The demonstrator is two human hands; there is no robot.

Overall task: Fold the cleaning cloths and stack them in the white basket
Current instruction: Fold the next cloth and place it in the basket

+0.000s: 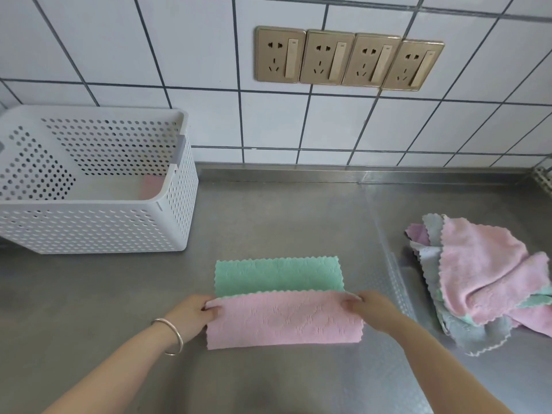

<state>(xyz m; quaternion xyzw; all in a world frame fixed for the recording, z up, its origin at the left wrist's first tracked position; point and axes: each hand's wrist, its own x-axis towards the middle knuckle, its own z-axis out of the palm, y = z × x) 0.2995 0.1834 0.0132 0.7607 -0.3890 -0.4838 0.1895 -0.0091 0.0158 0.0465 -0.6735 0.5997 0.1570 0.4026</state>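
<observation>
On the steel bench (283,210), the left hand (195,313) and right hand (369,309) each pinched an upper corner of the cloth (283,319), its pink half folded toward the green half. The white basket (98,222) stood far left; a pile of unfolded cloths (478,279) lay right.

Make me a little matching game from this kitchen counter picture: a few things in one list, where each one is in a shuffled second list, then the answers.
Things:
1. white basket
2. cloth being folded
3. pile of unfolded cloths
4. wall sockets

Places:
A. on the tiled wall
B. far right of the counter
C. back left of the counter
D. pinched between the left hand and right hand

Pairs: 1-C, 2-D, 3-B, 4-A
</observation>
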